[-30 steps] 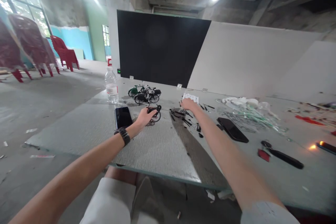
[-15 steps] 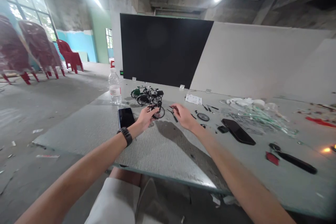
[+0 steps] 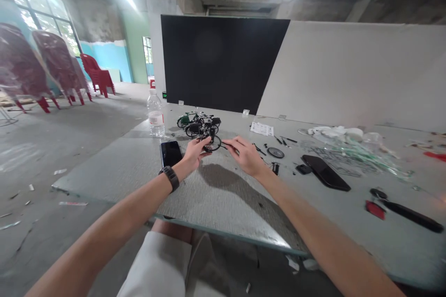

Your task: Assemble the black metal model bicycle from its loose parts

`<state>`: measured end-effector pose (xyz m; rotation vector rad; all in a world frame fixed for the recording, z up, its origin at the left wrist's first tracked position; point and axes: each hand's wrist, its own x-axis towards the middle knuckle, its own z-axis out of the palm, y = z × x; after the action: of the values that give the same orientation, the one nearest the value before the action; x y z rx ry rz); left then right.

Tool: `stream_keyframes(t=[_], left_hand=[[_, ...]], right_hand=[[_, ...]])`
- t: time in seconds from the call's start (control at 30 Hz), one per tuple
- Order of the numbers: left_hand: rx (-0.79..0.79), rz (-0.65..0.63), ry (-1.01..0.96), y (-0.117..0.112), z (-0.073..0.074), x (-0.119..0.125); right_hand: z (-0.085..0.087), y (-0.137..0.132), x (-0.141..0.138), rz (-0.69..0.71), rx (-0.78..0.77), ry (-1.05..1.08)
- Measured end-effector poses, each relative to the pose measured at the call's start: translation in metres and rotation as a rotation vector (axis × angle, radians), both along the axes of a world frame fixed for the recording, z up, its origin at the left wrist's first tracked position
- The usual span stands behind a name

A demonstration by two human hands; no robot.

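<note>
My left hand [image 3: 194, 153] is closed around a model bicycle part with a spoked black wheel [image 3: 213, 144], held just above the table. Its thumb lies along the near side, and the fingers hide much of the part. Close to the right of the wheel, my right hand [image 3: 246, 157] pinches a thin dark piece [image 3: 225, 144], too small to name. Whether that piece touches the wheel, I cannot tell. Behind my left hand stand assembled model bicycles, one with a green bag [image 3: 185, 120] and one with a black bag [image 3: 193, 129].
A phone [image 3: 170, 153] and a water bottle [image 3: 155, 116] are left of my hands. Rightward lie a loose wheel [image 3: 275, 152], small dark parts, paper slips [image 3: 262, 129], another phone [image 3: 326, 172], plastic wrapping [image 3: 362, 148] and a long black-handled object [image 3: 411, 213]. A black panel [image 3: 223, 62] stands behind.
My right hand has moved slightly left, bringing its pinched piece nearer the wheel. My left hand keeps its hold on the wheeled part. The view has shifted a little.
</note>
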<state>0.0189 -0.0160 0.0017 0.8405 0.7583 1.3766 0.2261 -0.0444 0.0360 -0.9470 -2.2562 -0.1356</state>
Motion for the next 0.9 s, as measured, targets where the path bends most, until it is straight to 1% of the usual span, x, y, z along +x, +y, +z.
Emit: stream_keyframes(t=[0.1, 0.2, 0.3, 0.47, 0.67, 0.9], left_hand=[[-0.015, 0.009, -0.017, -0.001, 0.002, -0.001], [-0.013, -0.011, -0.04, -0.002, 0.003, -0.001], [-0.011, -0.027, -0.045, -0.002, 0.003, -0.001], [-0.004, 0.001, -0.069, -0.001, 0.002, -0.001], [0.006, -0.017, -0.066, -0.001, 0.001, 0.0], [-0.001, -0.073, -0.078, -0.006, 0.006, 0.002]], right_hand=[[0.0, -0.002, -0.001, -0.016, 0.073, 0.024], [-0.001, -0.001, -0.001, -0.008, 0.141, 0.015], [-0.003, -0.001, -0.001, -0.001, 0.165, 0.007], [-0.002, 0.0, 0.0, -0.028, 0.211, 0.057], [-0.006, 0.0, -0.002, -0.012, 0.193, 0.063], [-0.008, -0.004, -0.01, -0.003, 0.172, 0.068]])
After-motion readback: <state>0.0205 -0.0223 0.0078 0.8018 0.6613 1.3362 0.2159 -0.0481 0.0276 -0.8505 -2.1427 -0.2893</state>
